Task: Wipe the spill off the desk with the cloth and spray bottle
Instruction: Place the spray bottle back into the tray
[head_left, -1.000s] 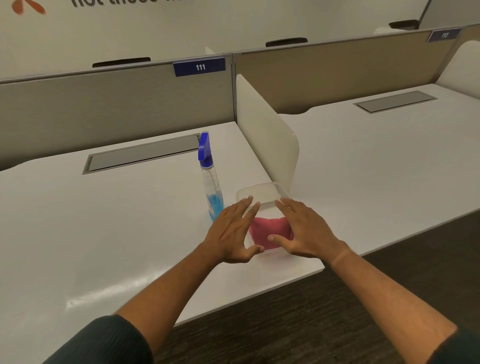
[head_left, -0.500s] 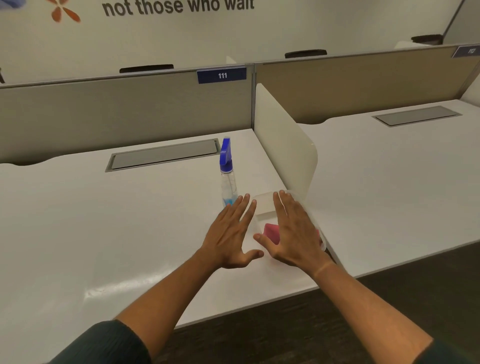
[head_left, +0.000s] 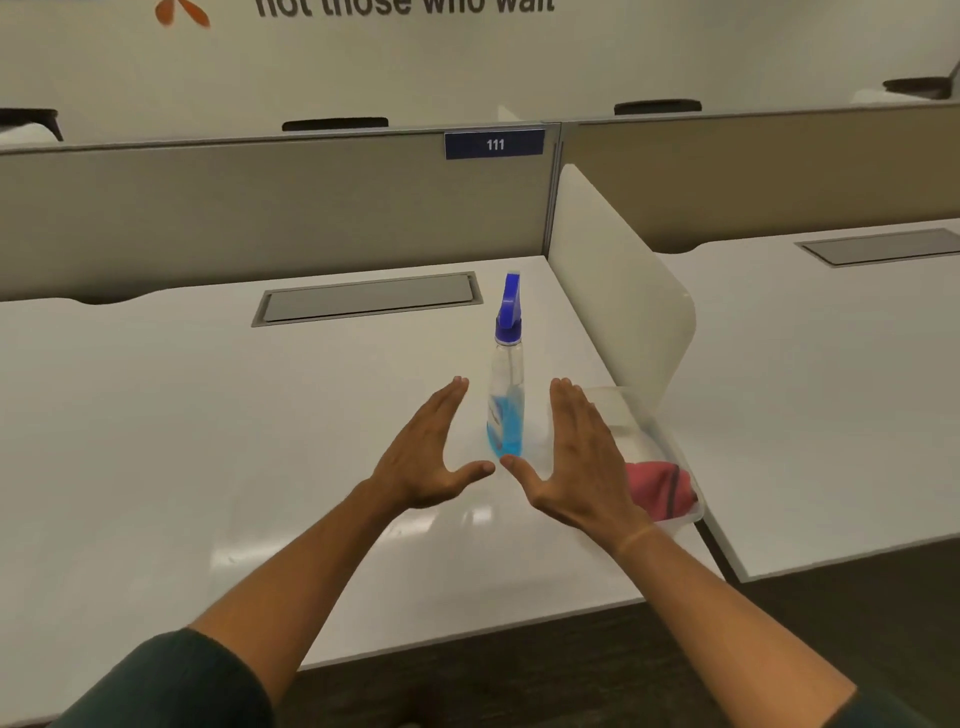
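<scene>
A clear spray bottle (head_left: 505, 395) with blue liquid and a blue trigger head stands upright on the white desk (head_left: 208, 441). My left hand (head_left: 423, 457) and my right hand (head_left: 582, 457) hover flat and open on either side of it, thumbs nearly meeting in front of its base, not touching it. A pink cloth (head_left: 657, 488) lies in a clear plastic container (head_left: 675, 519) just right of my right hand, partly hidden by that hand. I cannot make out a spill on the desk.
A white side divider (head_left: 613, 291) stands right behind the container, splitting this desk from the neighbouring one (head_left: 831, 389). A grey cable flap (head_left: 369, 299) is set in the desk near the beige back partition (head_left: 260, 218). The desk's front edge is close to me.
Both hands have moved left, off the container with the cloth, and now frame the spray bottle. The view has shifted so the bottle sits in the middle.
</scene>
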